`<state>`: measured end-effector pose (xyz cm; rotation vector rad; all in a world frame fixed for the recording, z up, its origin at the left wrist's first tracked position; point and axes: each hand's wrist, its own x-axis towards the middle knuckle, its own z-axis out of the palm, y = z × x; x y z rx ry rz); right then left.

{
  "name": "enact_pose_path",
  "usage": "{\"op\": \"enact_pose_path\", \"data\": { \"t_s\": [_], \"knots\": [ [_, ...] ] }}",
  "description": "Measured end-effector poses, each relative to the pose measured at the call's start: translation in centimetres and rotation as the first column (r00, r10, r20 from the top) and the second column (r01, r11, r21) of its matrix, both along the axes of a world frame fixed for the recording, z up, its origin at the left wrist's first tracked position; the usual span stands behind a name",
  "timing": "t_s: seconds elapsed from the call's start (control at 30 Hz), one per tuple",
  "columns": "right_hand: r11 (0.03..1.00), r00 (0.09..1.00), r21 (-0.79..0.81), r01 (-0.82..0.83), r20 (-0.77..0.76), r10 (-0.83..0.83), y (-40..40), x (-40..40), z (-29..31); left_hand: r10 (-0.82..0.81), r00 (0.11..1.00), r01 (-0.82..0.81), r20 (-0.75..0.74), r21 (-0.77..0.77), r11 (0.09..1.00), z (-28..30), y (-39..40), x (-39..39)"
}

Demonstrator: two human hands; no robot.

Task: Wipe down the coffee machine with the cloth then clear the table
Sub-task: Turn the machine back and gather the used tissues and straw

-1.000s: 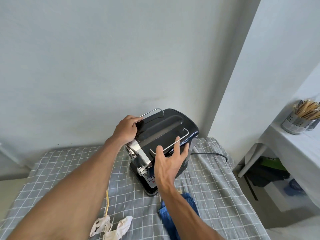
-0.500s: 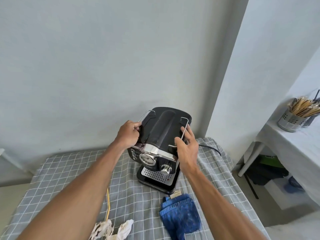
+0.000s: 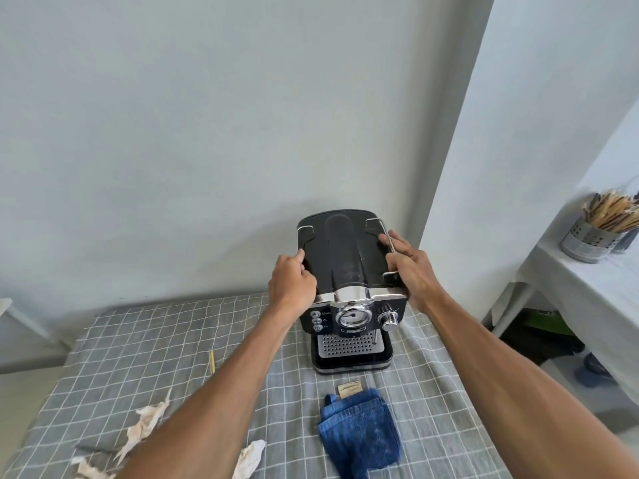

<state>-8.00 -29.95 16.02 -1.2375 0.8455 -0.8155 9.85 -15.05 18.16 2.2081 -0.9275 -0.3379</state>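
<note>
Nearest on the checked worktop (image 3: 145,344) lie crumpled white tissues (image 3: 145,423) at the left and a folded blue cloth (image 3: 359,432) at the right, with a thin yellow stick (image 3: 212,360) further in. Just beyond the cloth stands the black coffee machine (image 3: 349,271), its front facing the camera. The left hand (image 3: 292,280) grips its upper left edge, and the right hand (image 3: 409,271) clasps its upper right side by the wire rail. On a side table at the far right stands a metal holder of sticks (image 3: 587,236).

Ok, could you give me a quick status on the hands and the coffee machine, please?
Left hand and right hand both grip coffee machine at its sides. Blue cloth lies untouched in front. Crumpled tissues on table.
</note>
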Motion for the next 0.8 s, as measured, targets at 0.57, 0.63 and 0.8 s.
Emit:
{"op": "enact_pose_path", "data": {
  "t_s": [0.57,0.63,0.8],
  "knots": [
    [0.981,0.952,-0.190,0.046,-0.288,-0.101,1.3,-1.2,-1.0,-0.070,0.997,0.076,0.036,-0.200,0.977,-3.3,-0.9,-2.0],
    [0.976,0.945,-0.209,0.057,-0.305,-0.120,0.9,-1.1,-0.4,-0.067,0.998,0.069,0.017,-0.212,0.975,-3.1,-1.0,-2.3],
    [0.976,0.922,-0.219,0.020,-0.373,-0.103,-0.9,-1.4,0.2,-0.074,0.997,0.068,-0.025,-0.201,0.977,-2.6,-0.9,-3.4]
  ]
}}
